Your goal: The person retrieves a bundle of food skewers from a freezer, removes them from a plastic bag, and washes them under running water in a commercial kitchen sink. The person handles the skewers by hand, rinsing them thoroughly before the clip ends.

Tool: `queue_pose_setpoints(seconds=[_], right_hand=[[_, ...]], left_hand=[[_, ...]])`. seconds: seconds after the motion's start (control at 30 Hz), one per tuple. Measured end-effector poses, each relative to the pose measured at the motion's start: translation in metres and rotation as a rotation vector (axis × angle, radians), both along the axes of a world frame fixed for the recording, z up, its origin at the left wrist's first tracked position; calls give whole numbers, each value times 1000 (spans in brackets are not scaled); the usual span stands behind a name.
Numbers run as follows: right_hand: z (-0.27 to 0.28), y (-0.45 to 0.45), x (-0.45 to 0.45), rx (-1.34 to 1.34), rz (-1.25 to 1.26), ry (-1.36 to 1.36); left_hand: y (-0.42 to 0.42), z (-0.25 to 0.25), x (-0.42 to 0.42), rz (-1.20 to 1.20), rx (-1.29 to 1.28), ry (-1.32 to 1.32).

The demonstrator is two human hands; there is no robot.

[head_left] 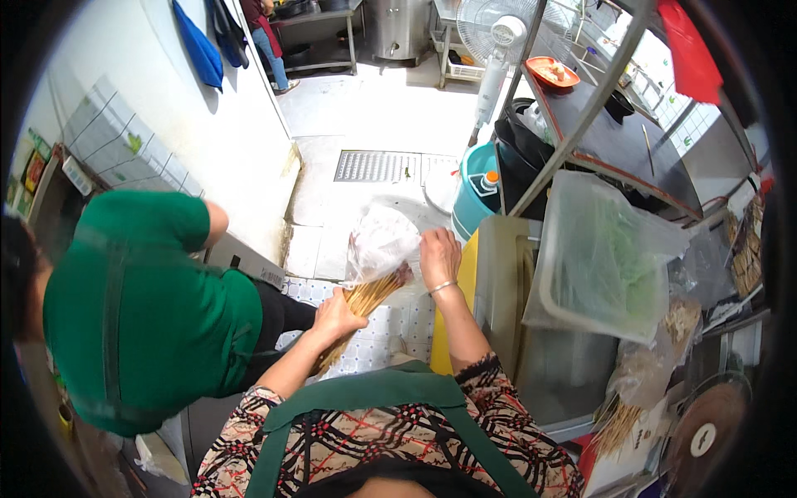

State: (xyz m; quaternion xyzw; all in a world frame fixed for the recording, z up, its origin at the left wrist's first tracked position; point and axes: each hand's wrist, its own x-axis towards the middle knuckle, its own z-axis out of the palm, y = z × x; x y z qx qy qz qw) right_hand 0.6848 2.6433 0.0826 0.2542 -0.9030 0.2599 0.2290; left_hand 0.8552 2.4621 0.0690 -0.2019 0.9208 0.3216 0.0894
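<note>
A thick bundle of bamboo skewers (367, 297) is in my left hand (338, 317), its thumb laid across the sticks. Over the far end of the bundle sits a clear plastic bag (381, 239), and dark reddish food on the skewers shows at the bag's mouth. My right hand (441, 256) pinches the right side of that bag's edge between thumb and fingers. The skewers slant from lower left to upper right in front of me, above the tiled floor. What lies deeper in the bag is blurred by the plastic.
A co-worker in a green shirt (155, 311) bends close on my left. Right of me stand a yellow-sided chest (492, 299) and a plastic-covered tub of greens (598, 255). Ahead are a floor drain grate (377, 166), a turquoise bucket (467, 202) and a standing fan (507, 37).
</note>
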Motion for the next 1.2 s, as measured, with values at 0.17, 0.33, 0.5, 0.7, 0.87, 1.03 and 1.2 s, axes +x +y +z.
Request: queue_pose_setpoints(seconds=[0.17, 0.33, 0.5, 0.7, 0.87, 1.03, 1.2], right_hand=[[1, -23, -135, -211, -353, -433], [-30, -35, -242, -274, -357, -344], [-24, -97, -283, 279, -161, -176], [-25, -154, -354, 403, -62, -264], [-45, -180, -466, 185, 13, 33], [-28, -208, -613, 145, -303, -217], [-14, -224, -742, 80, -482, -264]], left_hand=[[-31, 16, -106, -106, -208, 8], [-77, 3, -212, -310, -530, 262], [-118, -20, -327, -437, -579, 325], [-173, -23, -435, -474, -574, 298], [-217, -5, -523, -571, -696, 299], [-268, 20, -616, -625, -832, 416], [-341, 75, -675, -585, -780, 382]])
